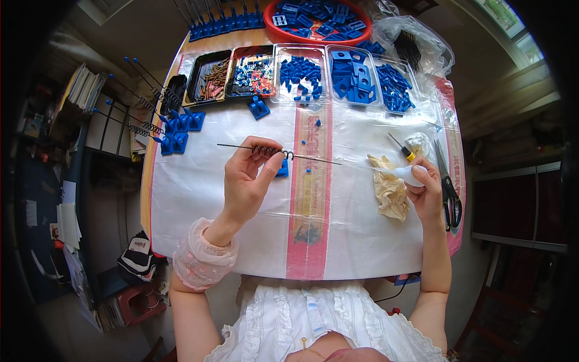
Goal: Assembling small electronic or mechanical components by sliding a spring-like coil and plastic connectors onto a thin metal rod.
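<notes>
My left hand [246, 181] pinches a thin metal rod [313, 159] that carries a dark coil spring [268, 151]. The rod lies level over the white table cover, sticking out left and right of my fingers. A small blue plastic piece [283, 169] shows just behind my left thumb. My right hand [425, 192] grips a small white bottle [405, 174] whose tip points left toward the rod's right end. Beside my right hand lies a crumpled beige cloth [389, 188].
Several trays hold brown parts [211, 78], mixed small parts [253, 73] and blue plastic pieces [353, 75]. A red bowl [319, 18] of blue pieces sits at the back. Finished rods in blue bases [172, 130] lie left. Scissors [449, 193] and a yellow-handled screwdriver [403, 148] lie right.
</notes>
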`<action>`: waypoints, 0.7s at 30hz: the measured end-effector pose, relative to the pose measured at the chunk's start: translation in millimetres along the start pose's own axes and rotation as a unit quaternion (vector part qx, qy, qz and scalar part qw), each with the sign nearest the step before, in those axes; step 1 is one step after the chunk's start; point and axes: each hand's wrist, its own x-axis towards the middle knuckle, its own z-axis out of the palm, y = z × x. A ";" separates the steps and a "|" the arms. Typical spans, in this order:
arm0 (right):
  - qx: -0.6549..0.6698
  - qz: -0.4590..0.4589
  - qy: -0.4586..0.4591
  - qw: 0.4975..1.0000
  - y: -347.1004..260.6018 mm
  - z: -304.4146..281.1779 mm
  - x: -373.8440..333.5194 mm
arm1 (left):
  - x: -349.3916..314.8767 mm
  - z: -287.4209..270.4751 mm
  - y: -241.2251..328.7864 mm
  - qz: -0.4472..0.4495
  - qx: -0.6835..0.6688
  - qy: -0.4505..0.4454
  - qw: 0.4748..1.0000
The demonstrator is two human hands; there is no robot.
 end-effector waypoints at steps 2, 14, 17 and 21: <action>-0.003 0.003 0.000 1.000 -1.7 1.3 0.0 | 0.1 0.2 0.6 -0.001 0.000 0.002 1.000; 0.005 0.001 0.008 1.000 1.0 -0.7 0.5 | 0.1 0.1 0.2 -0.003 -0.005 0.003 1.000; 0.008 0.007 0.000 1.000 0.8 -2.6 0.5 | 0.0 0.1 0.1 -0.001 -0.002 0.003 1.000; 0.008 0.007 0.008 1.000 0.6 -2.2 0.5 | 0.1 -0.2 0.9 0.003 0.003 0.000 1.000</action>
